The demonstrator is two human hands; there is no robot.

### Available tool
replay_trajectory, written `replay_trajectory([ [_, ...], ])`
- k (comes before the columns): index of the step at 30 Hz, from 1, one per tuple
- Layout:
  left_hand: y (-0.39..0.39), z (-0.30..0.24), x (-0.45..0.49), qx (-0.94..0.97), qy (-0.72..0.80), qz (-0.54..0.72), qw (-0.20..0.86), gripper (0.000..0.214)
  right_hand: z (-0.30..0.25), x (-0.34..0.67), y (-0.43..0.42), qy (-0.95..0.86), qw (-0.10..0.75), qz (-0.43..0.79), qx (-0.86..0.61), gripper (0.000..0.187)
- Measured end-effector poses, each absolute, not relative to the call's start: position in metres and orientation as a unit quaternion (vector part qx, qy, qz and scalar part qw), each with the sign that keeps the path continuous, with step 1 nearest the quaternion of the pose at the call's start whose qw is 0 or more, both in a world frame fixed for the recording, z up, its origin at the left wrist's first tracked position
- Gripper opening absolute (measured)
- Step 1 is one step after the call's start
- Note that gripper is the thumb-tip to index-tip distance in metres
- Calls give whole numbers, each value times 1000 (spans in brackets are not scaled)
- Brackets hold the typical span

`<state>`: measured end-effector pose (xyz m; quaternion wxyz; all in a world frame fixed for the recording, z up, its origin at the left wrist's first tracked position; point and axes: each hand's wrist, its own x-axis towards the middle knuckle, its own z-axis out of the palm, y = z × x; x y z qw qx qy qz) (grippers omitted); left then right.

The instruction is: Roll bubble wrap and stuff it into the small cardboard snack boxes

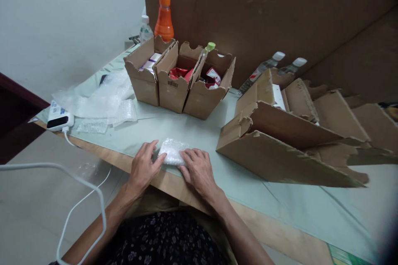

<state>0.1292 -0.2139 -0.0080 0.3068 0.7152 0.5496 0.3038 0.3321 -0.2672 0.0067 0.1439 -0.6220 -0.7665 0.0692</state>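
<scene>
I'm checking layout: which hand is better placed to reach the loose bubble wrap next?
Probably the left hand: it is nearer the loose bubble wrap; the right hand is farther, touching the wrapped packet.

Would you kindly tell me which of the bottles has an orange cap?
It is the orange bottle, behind the left-hand row of cardboard boxes; the other bottles in view have white or light-green caps.

A table (199, 130) (pale green on top) with cardboard bins (172, 95), bottles (164, 27), bubble-wrap sheets (99, 105) and a bubble-wrap packet (172, 151).
</scene>
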Motion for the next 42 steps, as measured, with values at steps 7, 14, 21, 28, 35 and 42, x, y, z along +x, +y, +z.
replay_trajectory([
  [7,-255,7,132,353,474,361,721,57,6,335,-269,-699,264,192,-637,24],
  [14,-264,20,161,335,431,384,745,49,34,322,-325,-664,321,239,-632,33],
  [21,-281,13,190,427,410,337,732,47,32,353,-359,-539,460,349,-613,64],
  [28,-264,51,236,656,232,334,635,84,88,421,-398,-553,514,165,-634,22],
  [35,-230,95,324,857,213,424,201,51,180,540,-440,-505,448,-116,-728,19],
  [42,-235,78,336,840,199,438,252,21,209,578,-384,-649,195,-133,-723,17],
])
